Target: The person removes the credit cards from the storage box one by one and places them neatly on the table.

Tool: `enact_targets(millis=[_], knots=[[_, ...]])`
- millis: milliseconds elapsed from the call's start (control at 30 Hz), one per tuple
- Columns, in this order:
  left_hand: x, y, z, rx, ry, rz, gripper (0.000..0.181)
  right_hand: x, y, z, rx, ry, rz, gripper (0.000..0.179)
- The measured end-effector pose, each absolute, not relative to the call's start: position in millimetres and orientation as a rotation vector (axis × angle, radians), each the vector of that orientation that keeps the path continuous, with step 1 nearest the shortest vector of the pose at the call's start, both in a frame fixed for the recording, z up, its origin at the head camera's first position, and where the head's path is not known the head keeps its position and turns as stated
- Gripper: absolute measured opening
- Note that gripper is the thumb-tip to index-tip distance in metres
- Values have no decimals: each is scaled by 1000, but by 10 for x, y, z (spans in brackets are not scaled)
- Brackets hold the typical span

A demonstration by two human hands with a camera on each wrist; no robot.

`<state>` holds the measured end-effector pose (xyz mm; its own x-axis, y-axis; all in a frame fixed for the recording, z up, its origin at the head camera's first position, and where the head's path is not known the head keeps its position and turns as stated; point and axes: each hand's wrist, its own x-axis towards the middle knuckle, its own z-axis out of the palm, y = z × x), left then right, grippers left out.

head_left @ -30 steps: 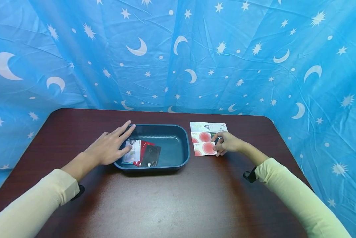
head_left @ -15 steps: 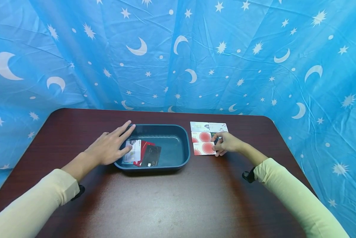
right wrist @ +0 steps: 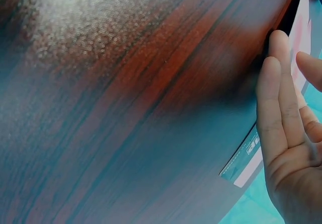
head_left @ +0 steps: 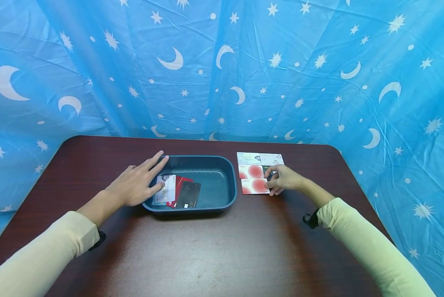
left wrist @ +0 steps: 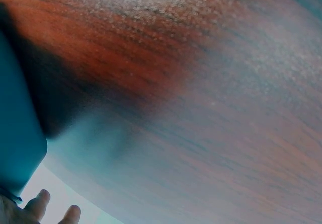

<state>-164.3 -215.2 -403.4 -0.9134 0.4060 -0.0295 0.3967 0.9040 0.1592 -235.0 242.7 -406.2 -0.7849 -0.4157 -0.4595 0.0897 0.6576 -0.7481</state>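
Being pinched by the right hand (head_left: 283, 178), the nearest pink card (head_left: 252, 187), right of the tray (head_left: 218, 187) on the tabletop (head_left: 222, 255), the tray's left end partly covered by the left hand (head_left: 137, 182), its grip released

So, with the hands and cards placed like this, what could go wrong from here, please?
The right hand pinches the near red-circle card, close against the far red-circle card; a small push could misalign them. That hand also partly covers a dark card, so its fingers might drag it unnoticed. The left hand lies over the left end of the tray; pressing there could perhaps shift it and the overlapping cards inside.
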Motion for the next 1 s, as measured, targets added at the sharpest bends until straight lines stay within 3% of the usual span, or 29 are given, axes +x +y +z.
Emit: enact_targets(millis=[1000], knots=[[-1641, -2153, -4041, 621, 3000, 236, 79, -2362, 2397, -3993, -335, 2246, -1052, 30]])
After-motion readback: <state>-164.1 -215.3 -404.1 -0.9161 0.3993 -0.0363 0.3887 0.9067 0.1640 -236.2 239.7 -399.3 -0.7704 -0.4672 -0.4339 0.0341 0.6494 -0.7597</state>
